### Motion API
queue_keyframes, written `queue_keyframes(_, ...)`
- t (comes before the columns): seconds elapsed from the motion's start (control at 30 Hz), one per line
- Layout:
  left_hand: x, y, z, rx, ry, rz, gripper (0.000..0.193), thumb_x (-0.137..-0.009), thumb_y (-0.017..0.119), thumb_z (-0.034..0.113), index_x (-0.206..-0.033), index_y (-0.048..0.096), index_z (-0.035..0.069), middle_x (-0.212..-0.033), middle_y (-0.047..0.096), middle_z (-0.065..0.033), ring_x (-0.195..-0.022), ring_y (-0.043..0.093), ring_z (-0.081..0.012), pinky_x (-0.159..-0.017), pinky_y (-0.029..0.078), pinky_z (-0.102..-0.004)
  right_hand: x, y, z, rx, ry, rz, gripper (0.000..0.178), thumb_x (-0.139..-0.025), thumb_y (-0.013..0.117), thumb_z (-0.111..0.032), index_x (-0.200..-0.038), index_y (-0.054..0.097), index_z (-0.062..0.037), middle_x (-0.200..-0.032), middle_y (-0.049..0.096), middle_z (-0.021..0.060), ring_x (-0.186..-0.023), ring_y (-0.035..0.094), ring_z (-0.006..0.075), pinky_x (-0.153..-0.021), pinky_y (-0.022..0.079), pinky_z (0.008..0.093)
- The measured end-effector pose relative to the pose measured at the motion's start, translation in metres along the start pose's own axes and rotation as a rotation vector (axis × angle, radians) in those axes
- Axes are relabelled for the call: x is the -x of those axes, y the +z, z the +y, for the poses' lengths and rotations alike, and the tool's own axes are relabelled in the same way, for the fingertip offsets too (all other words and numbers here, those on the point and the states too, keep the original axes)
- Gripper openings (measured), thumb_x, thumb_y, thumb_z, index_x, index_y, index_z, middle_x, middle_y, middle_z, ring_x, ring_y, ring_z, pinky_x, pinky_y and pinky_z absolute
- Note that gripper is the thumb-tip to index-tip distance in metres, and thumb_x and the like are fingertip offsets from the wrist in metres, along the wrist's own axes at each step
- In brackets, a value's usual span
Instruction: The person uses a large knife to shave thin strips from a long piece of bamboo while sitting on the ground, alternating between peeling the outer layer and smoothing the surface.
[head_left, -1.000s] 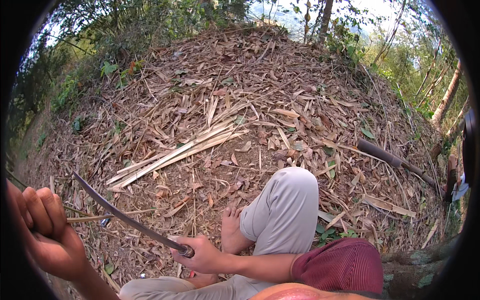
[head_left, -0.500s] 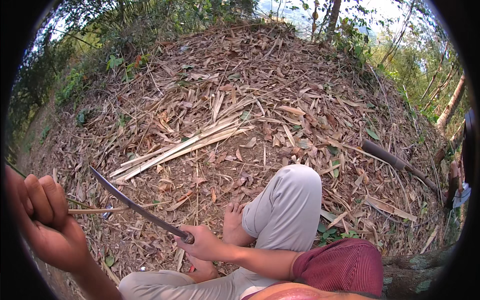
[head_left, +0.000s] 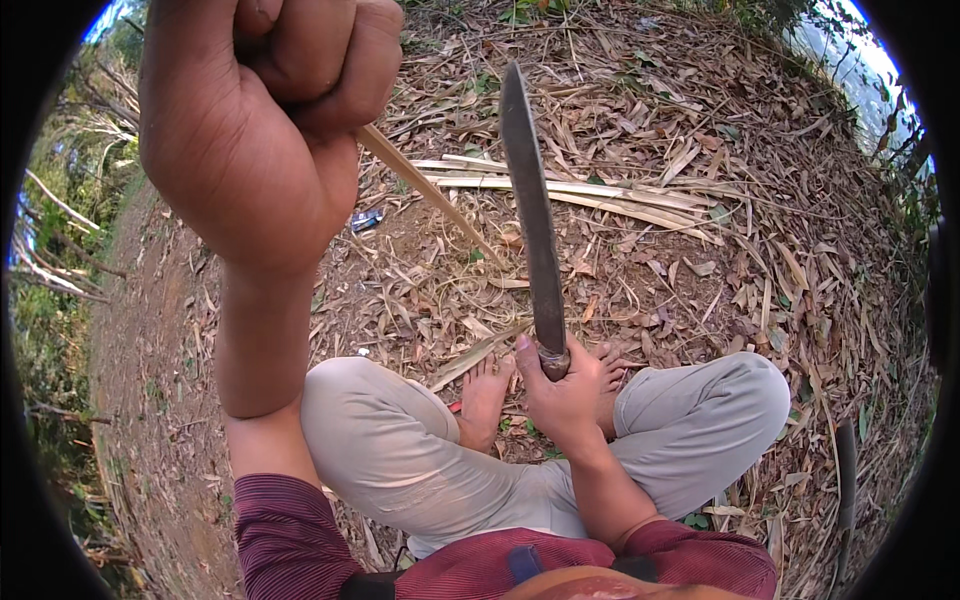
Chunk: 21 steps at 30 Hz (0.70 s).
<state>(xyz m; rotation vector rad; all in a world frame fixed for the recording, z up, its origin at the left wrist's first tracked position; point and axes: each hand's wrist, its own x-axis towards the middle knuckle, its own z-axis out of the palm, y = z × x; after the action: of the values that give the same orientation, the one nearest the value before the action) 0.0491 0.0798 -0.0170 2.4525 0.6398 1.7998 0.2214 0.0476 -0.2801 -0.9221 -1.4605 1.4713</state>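
Observation:
Raised close at the upper left, my left hand (head_left: 270,150) is closed in a fist around a thin bamboo strip (head_left: 425,185). The strip slants down from the fist toward the ground; its other end is hidden inside the hand. Between my knees, my right hand (head_left: 566,405) grips the handle of a machete (head_left: 534,200). Its long dark blade points up and away, tip at the top, apart from the strip in this view. Beyond the blade, several pale split bamboo strips (head_left: 640,193) lie on the ground, partly covered by the machete.
Dry leaves (head_left: 700,80) litter the sloping ground. My bare feet (head_left: 487,395) and bent knees (head_left: 715,395) frame the near middle. A small blue packet (head_left: 367,220) lies by my left wrist. A dark bamboo tube (head_left: 846,470) rests at the right. Shrubs (head_left: 60,300) border the left.
The view has turned left. My left hand has risen and come closer with its strip. My right hand has swung the machete from pointing left to pointing upward and away.

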Motion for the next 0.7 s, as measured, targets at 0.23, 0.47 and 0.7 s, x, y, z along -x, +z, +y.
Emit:
queue_keyframes(0.23,-0.016,0.035,0.006,0.022,-0.222,0.246,0.025,-0.105,0.037,0.017,-0.112,0.054,0.000,-0.063,0.031,0.0040,-0.038,0.016,-0.0036,-0.029,0.017,-0.0227,-0.008,0.000,0.032,0.144,0.045,-0.110,0.015,-0.090,0.067,-0.012,-0.083,0.061,-0.0005,-0.053,0.051,0.0018,-0.050,0.041,0.0041,-0.045,0.035,0.0253)
queue_keyframes(0.47,-0.008,-0.002,-0.015,0.141,-0.253,0.359,0.038,-0.105,0.042,0.029,-0.070,0.035,0.018,-0.046,0.019,0.0059,-0.033,0.012,-0.0050,-0.028,0.011,-0.0263,-0.004,-0.012,-0.003,-0.029,-0.002,0.073,0.014,-0.088,0.069,-0.010,-0.081,0.062,0.0005,-0.058,0.053,-0.0012,-0.054,0.044,0.0023,-0.047,0.035,0.0232)
queue_keyframes(0.7,-0.010,-0.019,-0.027,0.553,-0.334,0.143,0.037,-0.106,0.039,0.029,-0.072,0.038,0.016,-0.046,0.021,0.0071,-0.033,0.012,-0.0051,-0.027,0.010,-0.0245,-0.009,0.008,0.059,0.086,0.154,-0.102,0.010,-0.083,0.067,-0.007,-0.084,0.064,0.0022,-0.056,0.052,0.0008,-0.054,0.045,0.0035,-0.050,0.039,0.0246)
